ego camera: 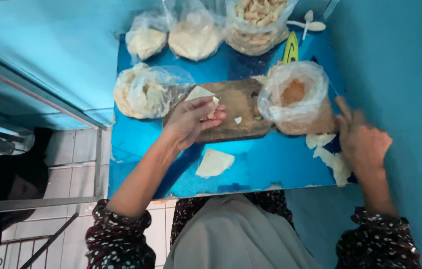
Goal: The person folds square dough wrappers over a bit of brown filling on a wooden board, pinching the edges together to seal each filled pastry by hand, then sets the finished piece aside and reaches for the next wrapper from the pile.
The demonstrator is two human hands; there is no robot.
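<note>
Blue table (pixel 270 164) backs the left hand (pixel 191 119) pinching a pale, thin, triangular dough sheet (pixel 201 94).

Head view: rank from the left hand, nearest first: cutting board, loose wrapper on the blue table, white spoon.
1. Cutting board: directly under the left hand, which holds a wrapper over it.
2. Loose wrapper: just below the hand, on the blue table, toward the person.
3. White spoon: far end of the table, top right.
</note>
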